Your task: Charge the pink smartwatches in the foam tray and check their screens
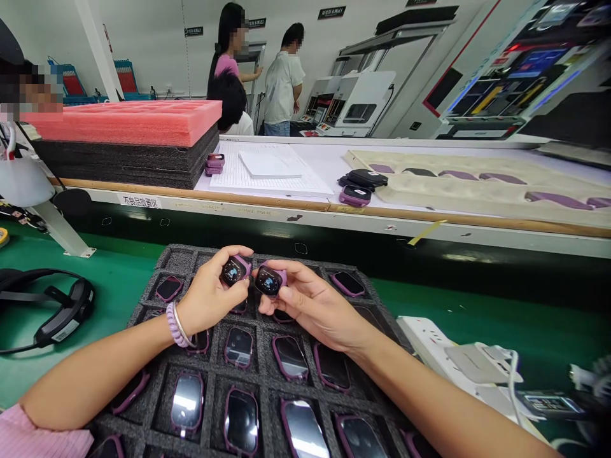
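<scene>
My left hand (pixel 210 292) pinches a purple-framed smartwatch (pixel 233 270) between thumb and fingers, its round dial lit on a dark screen. Close beside it, a second purple smartwatch (pixel 268 280) with a similar lit face is gripped by my right hand (pixel 310 299). Both are held up over a dark grey foam tray (pixel 217 375) divided into square compartments. Several purple watch bodies with dark screens lie in those compartments, such as one watch (pixel 238 346) below my hands. My forearms cover part of the tray.
Left on the green bench lies a black headset (pixel 71 305); right is a white power strip (pixel 424 337) with a charger and cable. The shelf (pixel 286 213) ahead bears stacked foam (pixel 128 121), papers (pixel 272 163), watches (pixel 356 194) and a cream tray (pixel 453 184). Several people are beyond.
</scene>
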